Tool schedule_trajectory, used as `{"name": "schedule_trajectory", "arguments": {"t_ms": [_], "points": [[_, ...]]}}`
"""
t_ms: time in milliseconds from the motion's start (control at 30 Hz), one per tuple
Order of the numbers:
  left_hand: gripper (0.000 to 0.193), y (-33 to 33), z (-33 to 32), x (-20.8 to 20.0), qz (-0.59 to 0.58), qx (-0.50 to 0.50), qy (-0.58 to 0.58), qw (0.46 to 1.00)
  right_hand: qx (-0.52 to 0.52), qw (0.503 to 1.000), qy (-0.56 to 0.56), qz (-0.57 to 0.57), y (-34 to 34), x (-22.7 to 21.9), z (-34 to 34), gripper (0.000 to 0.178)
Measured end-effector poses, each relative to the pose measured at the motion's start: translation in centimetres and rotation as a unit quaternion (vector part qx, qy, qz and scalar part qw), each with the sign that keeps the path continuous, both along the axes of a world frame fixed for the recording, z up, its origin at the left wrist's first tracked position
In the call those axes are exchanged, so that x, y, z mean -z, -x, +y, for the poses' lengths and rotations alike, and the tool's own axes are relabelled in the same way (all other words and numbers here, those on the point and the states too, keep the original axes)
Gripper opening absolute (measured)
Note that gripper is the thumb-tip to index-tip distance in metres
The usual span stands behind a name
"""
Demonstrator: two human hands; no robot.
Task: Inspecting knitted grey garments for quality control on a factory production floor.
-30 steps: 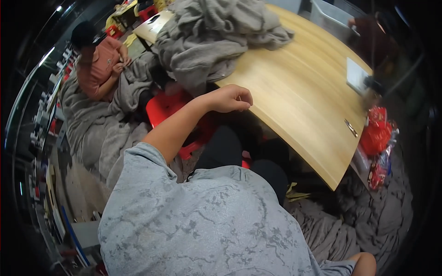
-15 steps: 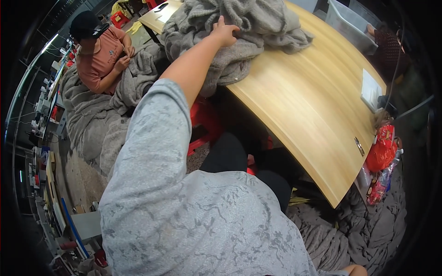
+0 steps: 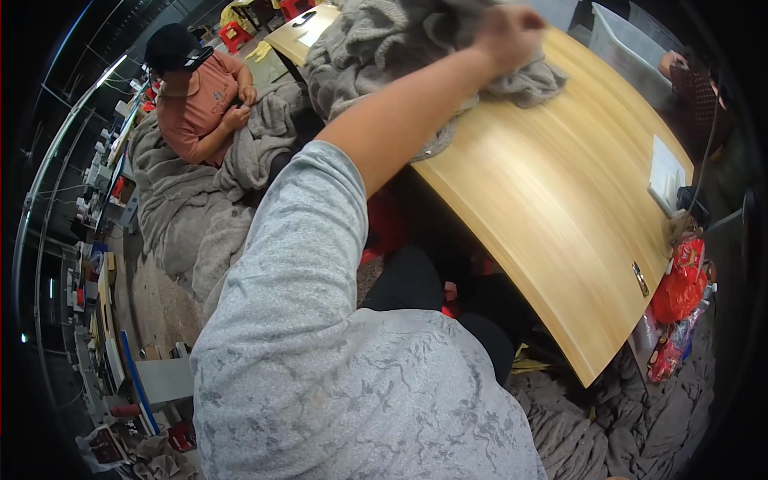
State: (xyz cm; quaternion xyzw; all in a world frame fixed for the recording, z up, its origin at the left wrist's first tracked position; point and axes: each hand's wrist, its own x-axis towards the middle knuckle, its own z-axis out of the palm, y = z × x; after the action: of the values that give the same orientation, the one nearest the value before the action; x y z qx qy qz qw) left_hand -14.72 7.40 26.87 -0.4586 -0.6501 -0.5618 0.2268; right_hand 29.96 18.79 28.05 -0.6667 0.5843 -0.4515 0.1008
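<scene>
My left hand (image 3: pixel 512 36) is over the right part of a heap of thick grey fleecy fabric (image 3: pixel 360 60) at the far end of a light wood-grained table (image 3: pixel 544 216). Its fingers look bent but are smeared by motion, so whether they grip the cloth cannot be told. The fabric around the hand is blurred too and hangs over the table's near left edge. My right hand is out of the picture.
A person in an orange shirt (image 3: pixel 196 104) sits at left, handling more grey fabric (image 3: pixel 184 208). Small metal snips (image 3: pixel 640 278), a white pad (image 3: pixel 666 176) and red plastic bags (image 3: pixel 680 284) are at the table's right end. Beyond stands a translucent bin (image 3: pixel 628 56).
My left hand has swung right across the heap, from its middle to its right side, and its outstretched fingers have bent. The right forearm at the bottom edge has dropped from sight.
</scene>
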Motion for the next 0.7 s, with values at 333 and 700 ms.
{"name": "schedule_trajectory", "arguments": {"t_ms": [333,700], "points": [[0.045,-22.6,0.8,6.8,0.142,0.480,0.385,0.775,0.214,0.959,0.083,-0.163,1.8,4.1,-0.4,0.037],[0.049,-16.1,-0.4,20.2,0.152,0.292,0.448,0.831,0.769,0.512,0.117,-0.366,0.1,2.4,-4.1,0.039]]}}
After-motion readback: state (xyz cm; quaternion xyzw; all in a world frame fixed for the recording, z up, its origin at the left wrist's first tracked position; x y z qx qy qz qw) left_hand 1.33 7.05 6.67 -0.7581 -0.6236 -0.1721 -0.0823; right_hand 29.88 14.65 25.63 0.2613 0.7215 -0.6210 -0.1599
